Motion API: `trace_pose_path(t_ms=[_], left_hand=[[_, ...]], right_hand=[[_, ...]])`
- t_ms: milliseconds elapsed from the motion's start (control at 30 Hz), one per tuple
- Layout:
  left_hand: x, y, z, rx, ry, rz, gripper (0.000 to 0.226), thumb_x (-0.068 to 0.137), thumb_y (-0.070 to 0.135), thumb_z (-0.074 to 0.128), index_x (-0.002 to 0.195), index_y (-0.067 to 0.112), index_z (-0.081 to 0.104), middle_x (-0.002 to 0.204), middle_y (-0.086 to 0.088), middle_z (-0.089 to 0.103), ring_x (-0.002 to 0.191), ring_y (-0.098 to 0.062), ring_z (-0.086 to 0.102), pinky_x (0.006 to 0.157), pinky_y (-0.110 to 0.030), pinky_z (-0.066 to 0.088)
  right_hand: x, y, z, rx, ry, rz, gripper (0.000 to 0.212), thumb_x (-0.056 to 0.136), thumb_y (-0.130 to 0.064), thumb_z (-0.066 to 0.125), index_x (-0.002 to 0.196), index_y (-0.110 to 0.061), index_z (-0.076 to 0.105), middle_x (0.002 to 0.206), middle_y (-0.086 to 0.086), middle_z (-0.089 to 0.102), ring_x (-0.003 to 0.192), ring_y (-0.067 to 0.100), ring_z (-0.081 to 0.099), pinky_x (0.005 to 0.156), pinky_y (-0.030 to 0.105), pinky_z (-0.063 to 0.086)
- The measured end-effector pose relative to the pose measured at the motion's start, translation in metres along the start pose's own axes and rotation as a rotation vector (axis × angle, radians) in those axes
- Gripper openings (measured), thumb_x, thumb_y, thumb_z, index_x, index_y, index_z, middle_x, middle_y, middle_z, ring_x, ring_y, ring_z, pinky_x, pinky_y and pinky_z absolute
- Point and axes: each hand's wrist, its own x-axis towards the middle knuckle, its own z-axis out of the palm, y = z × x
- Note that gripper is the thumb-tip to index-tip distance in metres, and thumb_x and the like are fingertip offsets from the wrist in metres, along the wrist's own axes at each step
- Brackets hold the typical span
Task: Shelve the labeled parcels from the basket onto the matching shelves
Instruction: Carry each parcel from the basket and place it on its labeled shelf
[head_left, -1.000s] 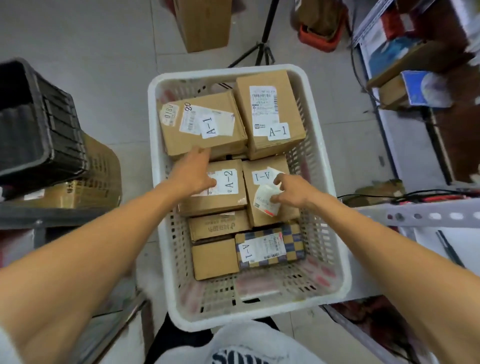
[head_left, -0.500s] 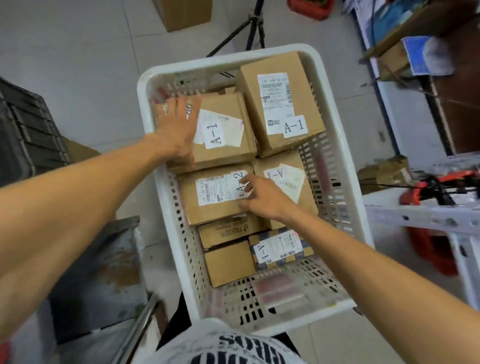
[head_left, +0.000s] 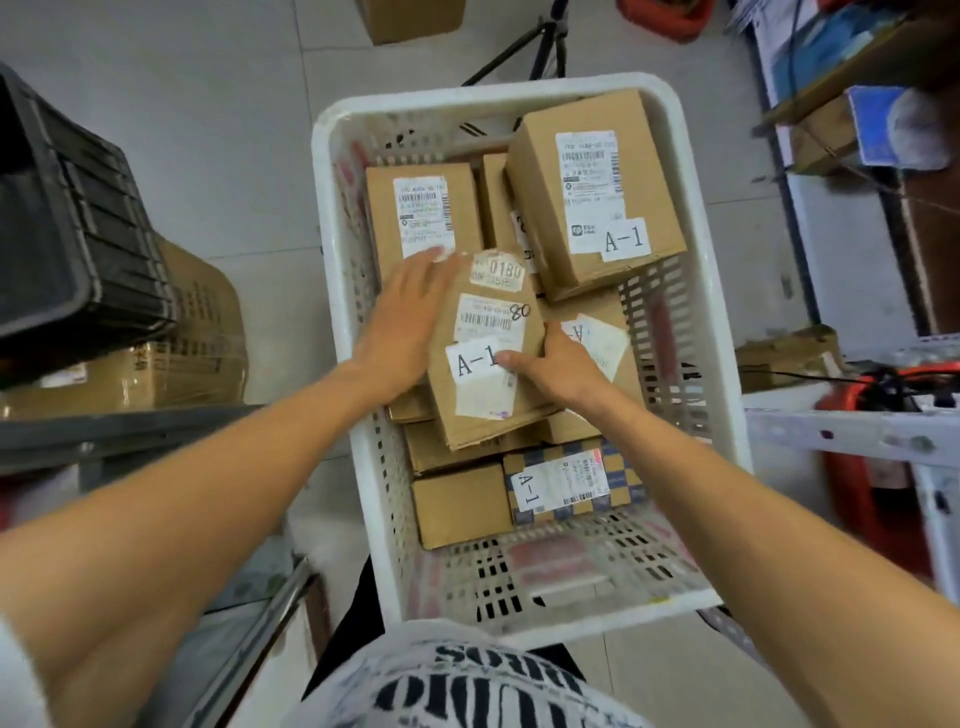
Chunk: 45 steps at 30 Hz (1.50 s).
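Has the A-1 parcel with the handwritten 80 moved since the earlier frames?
Yes. The 80 parcel has come from the basket's far left corner toward its near side, onto the middle parcels, away from the tall A-1 box.

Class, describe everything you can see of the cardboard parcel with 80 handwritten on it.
The brown cardboard parcel is a flat box lying tilted on other parcels in the white basket. Its top face carries a white A-1 label, a barcode label beside the handwritten 80, and a worn sticker reading 0180. Its near edge looks creased. The left hand lies flat against its left side; the right hand grips its right edge, thumb on the A-1 label.
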Motion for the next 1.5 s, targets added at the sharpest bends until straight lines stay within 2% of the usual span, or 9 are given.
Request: trace_pose_path(t_ms=[100, 267, 433, 567, 733, 933, 1133, 1300, 1500], left_hand=[[-0.025, 0.017, 0.013, -0.644, 0.076, -0.582, 0.083, 0.074, 0.021, 0.074, 0.143, 0.014, 0.029, 0.139, -0.008, 0.041, 0.127, -0.025, 0.042, 0.108, -0.042, 0.038], [-0.053, 0.032, 0.032, -1.241, -0.043, -0.908, 0.025, 0.09, 0.042, 0.045, 0.11, 0.044, 0.06, 0.118, 0.008, 0.065, 0.115, -0.018, 0.058, 0.104, -0.05, 0.042], [-0.064, 0.046, 0.036, -1.204, -0.149, -0.821, 0.085, 0.079, 0.05, 0.069, 0.149, 0.037, 0.022, 0.141, 0.003, 0.052, 0.119, -0.017, 0.057, 0.1, -0.043, 0.048], [-0.079, 0.061, 0.033, -1.195, -0.134, -0.84, 0.087, 0.084, 0.013, 0.07, 0.152, 0.031, 0.018, 0.141, 0.0, 0.049, 0.122, -0.017, 0.052, 0.091, -0.033, 0.051], [-0.093, 0.086, 0.017, -1.131, -0.112, -0.834, 0.089, 0.081, 0.001, 0.07, 0.15, 0.026, 0.021, 0.139, -0.003, 0.048, 0.125, -0.02, 0.048, 0.091, -0.037, 0.051], [-0.086, 0.115, -0.029, -1.061, -0.143, -0.689, 0.089, 0.079, 0.002, 0.073, 0.149, 0.028, 0.024, 0.131, 0.005, 0.047, 0.11, -0.014, 0.05, 0.076, -0.021, 0.051], [-0.062, 0.147, -0.101, -1.018, -0.202, -0.406, 0.093, 0.074, -0.002, 0.076, 0.147, 0.03, 0.028, 0.137, -0.003, 0.049, 0.119, -0.025, 0.053, 0.094, -0.052, 0.05], [-0.058, 0.177, -0.145, -1.001, -0.21, -0.164, 0.103, 0.07, -0.001, 0.078, 0.147, 0.039, 0.024, 0.131, -0.002, 0.05, 0.115, -0.022, 0.056, 0.084, -0.036, 0.055], [-0.082, 0.22, -0.173, -0.95, -0.27, 0.023, 0.102, 0.079, -0.001, 0.072, 0.149, 0.046, 0.015, 0.133, -0.003, 0.052, 0.11, -0.023, 0.06, 0.086, -0.044, 0.055]], right_hand=[[-0.006, 0.011, 0.005, 0.077, 0.046, -0.017, 0.069, 0.089, -0.041, 0.065, 0.142, -0.012, 0.031, 0.134, 0.007, 0.057, 0.12, 0.027, 0.055, 0.086, 0.028, 0.042], [-0.013, 0.023, 0.008, 0.174, 0.041, -0.095, 0.096, 0.088, -0.036, 0.067, 0.154, -0.024, -0.001, 0.141, 0.002, 0.052, 0.124, 0.024, 0.052, 0.094, 0.026, 0.037], [-0.016, 0.046, 0.012, 0.25, -0.072, -0.054, 0.091, 0.08, -0.04, 0.075, 0.15, -0.026, 0.019, 0.138, -0.003, 0.052, 0.12, 0.018, 0.053, 0.099, 0.029, 0.044], [-0.023, 0.052, 0.009, 0.368, -0.153, -0.062, 0.078, 0.083, -0.019, 0.073, 0.147, -0.023, 0.027, 0.128, -0.004, 0.055, 0.106, 0.009, 0.054, 0.082, 0.017, 0.045], [-0.041, 0.06, -0.005, 0.341, -0.136, -0.026, 0.076, 0.078, -0.009, 0.078, 0.14, -0.018, 0.036, 0.128, 0.002, 0.059, 0.112, 0.019, 0.057, 0.1, 0.038, 0.047], [-0.092, 0.05, -0.035, 0.396, 0.02, -0.094, 0.074, 0.074, -0.009, 0.08, 0.135, -0.022, 0.04, 0.124, -0.001, 0.061, 0.111, 0.018, 0.059, 0.098, 0.041, 0.049], [-0.157, 0.019, -0.065, 0.563, 0.271, -0.203, 0.067, 0.074, 0.001, 0.077, 0.13, -0.014, 0.042, 0.121, -0.003, 0.06, 0.113, 0.017, 0.058, 0.102, 0.041, 0.046], [-0.215, 0.004, -0.079, 0.628, 0.477, -0.34, 0.088, 0.076, 0.01, 0.07, 0.146, -0.018, 0.024, 0.128, -0.001, 0.055, 0.121, 0.019, 0.053, 0.095, 0.031, 0.048], [-0.276, 0.013, -0.084, 0.611, 0.584, -0.4, 0.123, 0.059, -0.019, 0.081, 0.151, -0.043, 0.002, 0.145, -0.002, 0.046, 0.13, 0.019, 0.048, 0.108, 0.051, 0.039]])
